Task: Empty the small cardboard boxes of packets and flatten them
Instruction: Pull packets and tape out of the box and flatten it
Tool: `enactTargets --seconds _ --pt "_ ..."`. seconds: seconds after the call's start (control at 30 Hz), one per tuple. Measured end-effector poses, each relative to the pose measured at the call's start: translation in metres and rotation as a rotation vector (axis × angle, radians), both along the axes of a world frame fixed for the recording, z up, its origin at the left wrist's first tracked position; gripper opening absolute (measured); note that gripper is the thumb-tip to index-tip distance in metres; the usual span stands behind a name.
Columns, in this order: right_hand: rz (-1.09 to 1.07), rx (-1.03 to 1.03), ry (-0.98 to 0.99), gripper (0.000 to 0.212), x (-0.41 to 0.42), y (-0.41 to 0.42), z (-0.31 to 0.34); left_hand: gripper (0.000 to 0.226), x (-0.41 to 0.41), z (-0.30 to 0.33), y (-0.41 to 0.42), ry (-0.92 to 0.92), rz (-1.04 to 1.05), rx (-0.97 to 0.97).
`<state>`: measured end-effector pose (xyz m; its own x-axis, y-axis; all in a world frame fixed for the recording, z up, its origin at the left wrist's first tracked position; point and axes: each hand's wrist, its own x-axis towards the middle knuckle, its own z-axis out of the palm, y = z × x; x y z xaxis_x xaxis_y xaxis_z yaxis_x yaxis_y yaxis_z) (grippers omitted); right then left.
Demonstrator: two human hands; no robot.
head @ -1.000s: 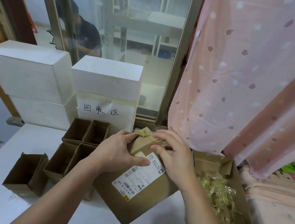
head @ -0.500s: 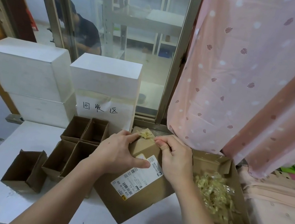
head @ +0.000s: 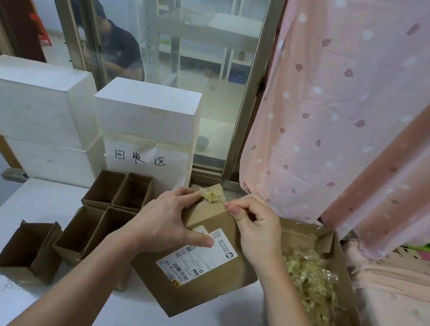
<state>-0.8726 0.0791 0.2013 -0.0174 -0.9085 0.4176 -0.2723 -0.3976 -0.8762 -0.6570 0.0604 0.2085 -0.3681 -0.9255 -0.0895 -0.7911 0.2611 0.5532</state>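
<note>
A brown cardboard box with a white shipping label stands tilted on the white table, still closed. My left hand grips its upper left side, thumb lying on the label. My right hand pinches crumpled yellowish tape at the box's top corner. To the right lies an open flat cardboard box holding a heap of clear yellowish packets. Several small empty cardboard boxes stand open on the left, one more apart from them near the table's left edge.
White foam blocks are stacked at the back left, one bearing a handwritten paper sign. A pink dotted curtain hangs on the right. Behind the window glass a person sits. Pink cloth lies at the right edge.
My right hand has drawn its fingers together from resting on the box top into a pinch on the tape at the top corner. My left hand has kept its hold.
</note>
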Motion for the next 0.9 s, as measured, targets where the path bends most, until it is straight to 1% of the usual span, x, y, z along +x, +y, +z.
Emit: enactTargets --seconds 0.13,0.3,0.43,0.53,0.6,0.63,0.73,0.8,0.83,0.9 --pt "0.048 0.024 -0.026 0.008 -0.002 -0.002 0.001 0.121 0.003 0.0 0.0 0.028 -0.037 0.003" --pt "0.058 0.062 -0.092 0.013 -0.001 -0.003 0.0 0.115 0.007 0.001 -0.001 0.048 -0.07 -0.024" --pt "0.022 0.162 -0.213 0.014 -0.002 -0.003 0.0 0.113 0.009 0.0 0.0 0.037 -0.126 -0.059" --pt "0.057 0.153 -0.194 0.009 -0.004 -0.003 0.005 0.113 0.013 -0.005 0.0 0.04 -0.121 -0.063" --pt "0.113 0.183 -0.203 0.007 -0.006 -0.002 0.006 0.113 0.018 -0.008 -0.002 -0.002 -0.114 -0.104" --pt "0.147 0.211 -0.19 0.011 -0.008 -0.002 0.004 0.113 0.021 -0.008 -0.002 -0.035 -0.11 -0.131" --pt "0.24 0.297 -0.112 0.033 -0.01 -0.002 0.0 0.115 0.027 -0.009 -0.002 -0.141 -0.115 -0.201" --pt "0.286 0.308 -0.058 0.045 -0.008 -0.001 0.001 0.115 0.028 -0.008 0.0 -0.183 -0.117 -0.228" --pt "0.301 0.303 -0.015 0.05 -0.008 0.0 0.003 0.115 0.028 -0.008 0.001 -0.2 -0.115 -0.234" --pt "0.335 0.271 0.154 0.057 -0.008 0.0 0.006 0.113 0.028 -0.007 0.003 -0.228 -0.124 -0.25"
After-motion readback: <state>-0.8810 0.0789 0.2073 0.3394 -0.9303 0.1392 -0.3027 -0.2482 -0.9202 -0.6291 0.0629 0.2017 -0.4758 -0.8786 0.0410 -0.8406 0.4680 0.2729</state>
